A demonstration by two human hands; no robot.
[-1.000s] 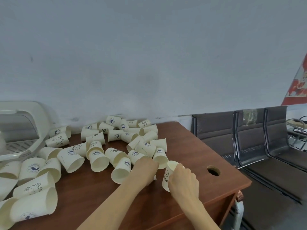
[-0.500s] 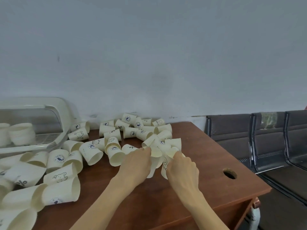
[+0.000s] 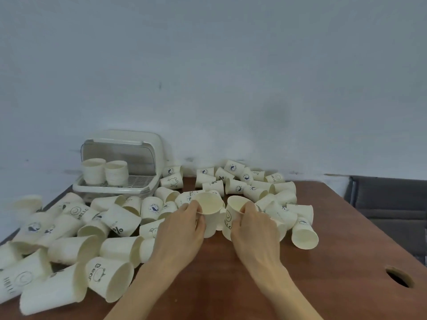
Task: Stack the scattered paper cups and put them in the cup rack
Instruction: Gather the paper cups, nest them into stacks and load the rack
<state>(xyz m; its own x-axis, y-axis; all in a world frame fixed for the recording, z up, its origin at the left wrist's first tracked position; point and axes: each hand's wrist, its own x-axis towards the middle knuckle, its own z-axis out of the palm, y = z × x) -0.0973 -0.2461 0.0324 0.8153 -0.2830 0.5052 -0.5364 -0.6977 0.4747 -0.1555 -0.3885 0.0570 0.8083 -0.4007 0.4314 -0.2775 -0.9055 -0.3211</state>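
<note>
Both hands hold a paper cup apiece above the brown table (image 3: 323, 227). Left hand (image 3: 182, 227) has its fingers curled round the side of a plain cup (image 3: 209, 211), thumb near the rim, mouth open upward and tipped slightly away. Right hand (image 3: 253, 225) grips a "HELLO" cup (image 3: 230, 218) the same way, its mouth also up. These two cups sit side by side between the hands, nearly touching, long axes roughly parallel and close to upright. For nesting, I judge one must rise and drop base-first into the other's mouth; neither hand looks better placed for that.

Scattered cups (image 3: 120, 225) lie on their sides to the left of the left hand, beyond both hands, and just right of the right hand. Beyond and left of the left hand stands the cup rack (image 3: 150, 144), lid raised, with two short stacks (image 3: 104, 172) already inside. It is nearer the left hand.
</note>
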